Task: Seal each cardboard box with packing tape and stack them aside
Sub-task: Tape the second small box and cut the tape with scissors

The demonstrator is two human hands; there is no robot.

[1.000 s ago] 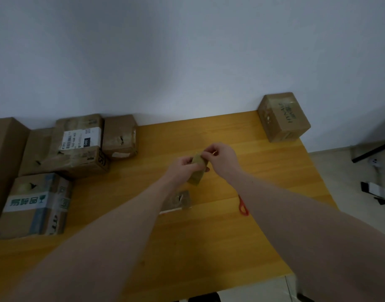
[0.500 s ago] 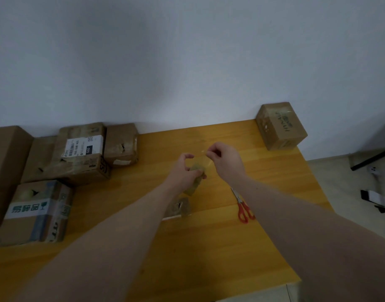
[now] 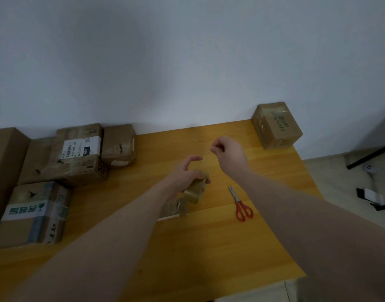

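Observation:
My left hand (image 3: 188, 174) grips a roll of clear packing tape (image 3: 195, 191) above the middle of the wooden table (image 3: 209, 247). My right hand (image 3: 226, 152) is up and to the right of the roll, with thumb and fingers pinching the free end of the tape; the pulled strip is clear and hard to see. Several cardboard boxes (image 3: 78, 155) are grouped at the table's left side. One more box (image 3: 276, 125) stands at the back right corner against the wall.
Red-handled scissors (image 3: 241, 205) lie on the table right of the roll. A small flat piece of cardboard or packaging (image 3: 176, 209) lies under my left forearm. The table's right edge borders a tiled floor with a dark stand (image 3: 370, 158).
My right hand has pulled up and to the right, away from the roll, drawing out tape. My left hand has lowered the roll slightly. The scissors have come into full view.

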